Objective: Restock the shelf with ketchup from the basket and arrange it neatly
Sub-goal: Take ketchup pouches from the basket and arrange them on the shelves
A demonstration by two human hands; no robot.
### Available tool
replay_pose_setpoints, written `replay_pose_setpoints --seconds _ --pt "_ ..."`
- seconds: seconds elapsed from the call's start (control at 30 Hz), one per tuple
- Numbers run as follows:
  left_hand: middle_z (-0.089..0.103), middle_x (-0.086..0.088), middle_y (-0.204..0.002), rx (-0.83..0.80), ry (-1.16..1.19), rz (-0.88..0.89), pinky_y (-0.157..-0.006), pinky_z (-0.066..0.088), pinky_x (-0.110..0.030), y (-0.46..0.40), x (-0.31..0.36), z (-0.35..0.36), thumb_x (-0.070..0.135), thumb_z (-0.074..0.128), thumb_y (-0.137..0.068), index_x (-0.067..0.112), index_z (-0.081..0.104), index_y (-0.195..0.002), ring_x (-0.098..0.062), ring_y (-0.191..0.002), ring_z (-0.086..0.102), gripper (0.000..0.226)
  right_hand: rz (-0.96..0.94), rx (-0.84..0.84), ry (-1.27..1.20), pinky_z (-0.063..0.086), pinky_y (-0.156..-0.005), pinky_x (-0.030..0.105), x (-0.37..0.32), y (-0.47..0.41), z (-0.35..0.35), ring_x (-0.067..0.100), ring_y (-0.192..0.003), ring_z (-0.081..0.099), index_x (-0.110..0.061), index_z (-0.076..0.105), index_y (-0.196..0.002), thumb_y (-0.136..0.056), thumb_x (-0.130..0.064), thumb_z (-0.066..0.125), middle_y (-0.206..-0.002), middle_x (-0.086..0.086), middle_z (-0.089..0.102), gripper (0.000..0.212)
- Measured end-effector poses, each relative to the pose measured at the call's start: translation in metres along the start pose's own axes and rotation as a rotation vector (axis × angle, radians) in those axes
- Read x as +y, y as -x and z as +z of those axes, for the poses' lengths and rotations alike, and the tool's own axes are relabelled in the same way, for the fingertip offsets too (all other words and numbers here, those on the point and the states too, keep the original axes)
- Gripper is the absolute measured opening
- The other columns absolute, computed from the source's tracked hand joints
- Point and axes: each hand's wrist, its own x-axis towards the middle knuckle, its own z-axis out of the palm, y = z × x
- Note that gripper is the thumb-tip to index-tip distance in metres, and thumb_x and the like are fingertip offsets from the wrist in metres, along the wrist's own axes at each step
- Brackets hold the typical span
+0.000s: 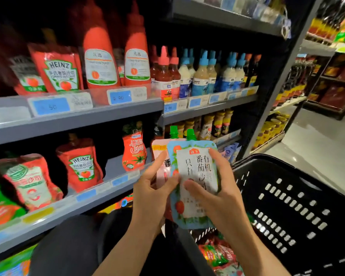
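I hold two green-capped ketchup pouches in front of the lower shelf [100, 198]. My right hand [213, 194] grips the front pouch, a light blue one with a white label [197, 176]. Behind it sits a pink pouch [159, 154], which my left hand [155, 188] holds from its left side. The black basket [287, 196] stands at the lower right, with more red pouches [219, 253] inside it. On the lower shelf are Heinz pouches [82, 168] and an orange tomato-shaped pouch [132, 150], with a gap between them.
The upper shelf [78, 118] carries Heinz pouches [58, 68], tall red squeeze bottles [100, 56] and blue-capped dressing bottles [203, 74]. Price tags line the shelf edges. An aisle floor [317, 140] opens to the right, with more shelving beyond. My dark-clad knees [72, 246] are below.
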Motion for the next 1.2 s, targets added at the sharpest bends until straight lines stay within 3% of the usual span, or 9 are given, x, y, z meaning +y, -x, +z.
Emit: replay_pose_setpoints --seconds 0.13,0.23,0.37,0.5,0.7,0.87,0.97,1.1,1.2 --pt "0.069 0.018 -0.111 0.112 -0.020 0.140 -0.078 0.055 -0.019 0.000 0.039 -0.031 -0.004 0.069 -0.080 0.039 0.062 -0.109 0.001 -0.101 0.065 0.052 0.019 -0.130 -0.111 0.059 -0.073 0.030 -0.022 -0.018 0.034 0.002 -0.095 0.066 -0.040 0.043 -0.129 -0.073 -0.001 0.077 -0.100 -0.024 0.065 0.076" --pt "0.068 0.029 -0.101 0.204 -0.052 0.251 -0.068 0.050 -0.009 0.002 0.078 -0.059 -0.007 0.070 -0.078 0.034 0.062 -0.109 0.009 -0.089 0.065 0.052 -0.055 -0.221 -0.132 0.055 -0.069 0.017 -0.045 -0.035 0.075 -0.006 -0.097 0.062 -0.043 0.045 -0.122 -0.070 0.006 0.076 -0.114 -0.018 0.059 0.078" --pt "0.070 0.017 -0.110 0.430 -0.132 0.384 -0.090 0.052 -0.029 0.005 0.131 -0.115 0.014 0.087 -0.061 0.043 0.067 -0.103 -0.003 -0.106 0.064 0.055 -0.078 -0.388 -0.273 0.057 -0.083 0.046 -0.082 -0.053 0.142 0.025 -0.106 0.064 -0.040 0.053 -0.119 -0.067 0.007 0.077 -0.126 0.007 0.059 0.074" --pt "0.067 0.010 -0.117 0.623 -0.148 0.493 -0.104 0.045 -0.043 0.015 0.174 -0.182 0.016 0.084 -0.066 0.041 0.069 -0.099 -0.010 -0.116 0.060 0.045 -0.024 -0.488 -0.433 0.059 -0.070 0.038 -0.114 -0.069 0.208 0.029 -0.093 0.066 -0.034 0.055 -0.112 -0.070 0.016 0.070 -0.119 0.015 0.062 0.067" --pt "0.067 0.022 -0.106 0.791 -0.297 0.586 -0.097 0.048 -0.027 0.032 0.207 -0.254 0.001 0.072 -0.078 0.033 0.062 -0.111 0.003 -0.105 0.062 0.047 0.042 -0.449 -0.688 0.054 -0.084 0.049 -0.162 -0.095 0.307 0.030 -0.096 0.064 -0.022 0.045 -0.120 -0.075 0.017 0.063 -0.113 0.012 0.061 0.062" --pt "0.065 0.003 -0.121 0.838 -0.311 0.655 -0.095 0.052 -0.030 0.017 0.222 -0.293 0.000 0.070 -0.082 0.022 0.060 -0.115 -0.007 -0.111 0.062 0.041 0.019 -0.400 -0.634 0.057 -0.075 0.052 -0.183 -0.109 0.391 0.030 -0.093 0.065 -0.018 0.037 -0.133 -0.077 0.007 0.064 -0.115 0.014 0.056 0.067" --pt "0.065 0.002 -0.120 0.835 -0.347 0.702 -0.098 0.050 -0.033 0.007 0.226 -0.311 -0.001 0.070 -0.081 0.019 0.060 -0.117 -0.012 -0.116 0.061 0.042 -0.045 -0.435 -0.520 0.059 -0.077 0.045 -0.169 -0.116 0.414 0.025 -0.095 0.065 -0.023 0.038 -0.127 -0.079 0.003 0.063 -0.116 0.010 0.055 0.060" --pt "0.063 0.005 -0.116 0.848 -0.371 0.716 -0.089 0.049 -0.019 0.005 0.229 -0.322 -0.004 0.070 -0.080 0.016 0.058 -0.117 -0.001 -0.109 0.061 0.044 -0.121 -0.524 -0.328 0.054 -0.087 0.047 -0.160 -0.117 0.426 0.025 -0.107 0.057 -0.023 0.033 -0.116 -0.080 -0.004 0.065 -0.121 0.009 0.051 0.052" --pt "0.063 0.000 -0.123 0.860 -0.366 0.704 -0.095 0.050 -0.026 0.005 0.226 -0.330 0.001 0.072 -0.080 0.019 0.060 -0.116 -0.009 -0.116 0.059 0.043 -0.154 -0.524 -0.221 0.054 -0.085 0.047 -0.166 -0.112 0.438 0.026 -0.103 0.058 -0.019 0.033 -0.102 -0.081 -0.001 0.064 -0.108 0.009 0.052 0.042"
